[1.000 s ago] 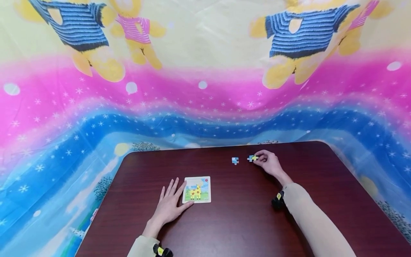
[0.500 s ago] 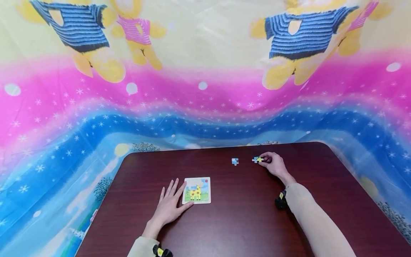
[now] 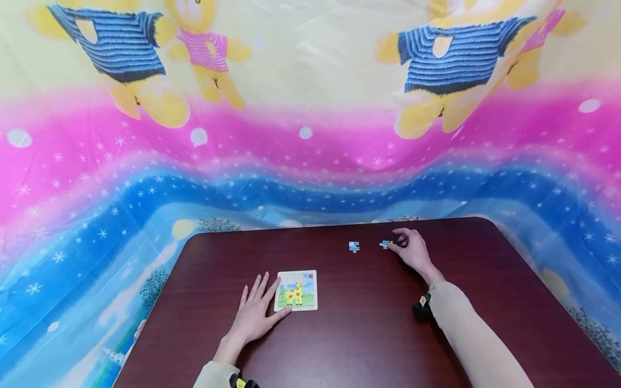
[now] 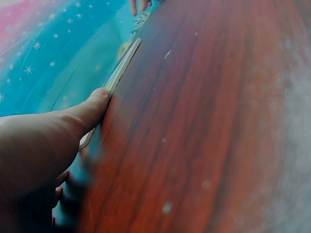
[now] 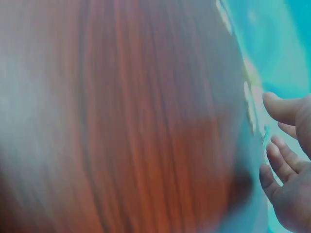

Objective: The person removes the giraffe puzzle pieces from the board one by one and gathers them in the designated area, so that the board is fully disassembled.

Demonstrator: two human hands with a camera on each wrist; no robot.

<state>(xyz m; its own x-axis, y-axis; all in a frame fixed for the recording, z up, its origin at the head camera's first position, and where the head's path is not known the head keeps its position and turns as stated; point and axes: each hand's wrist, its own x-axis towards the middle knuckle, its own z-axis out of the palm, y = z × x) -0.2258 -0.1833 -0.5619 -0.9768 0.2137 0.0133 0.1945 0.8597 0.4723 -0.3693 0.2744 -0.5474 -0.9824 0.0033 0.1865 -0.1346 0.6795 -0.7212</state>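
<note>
In the head view my left hand (image 3: 252, 318) lies spread on the table, its thumb and index finger touching the lower and left edges of a square giraffe jigsaw puzzle board (image 3: 310, 296). The left wrist view shows the thumb against the edge of that puzzle board (image 4: 124, 68). At the back right, my right hand (image 3: 412, 252) is beside a blue-and-yellow jigsaw piece (image 3: 385, 244) on the table. Its thumb is at the piece, with the fingers raised apart from the thumb. A second, blue jigsaw piece (image 3: 354, 247) lies to the left.
The dark red-brown wooden table (image 3: 339, 345) has a rounded far edge. A colourful curtain (image 3: 301, 151) with bears and snowflakes hangs close behind and around it. Each wrist wears a black camera strap (image 3: 421, 307).
My right hand first drew the blue-and-yellow piece slightly right, away from the other piece. Now its fingers have lifted and spread from the thumb. The left hand keeps its place at the board.
</note>
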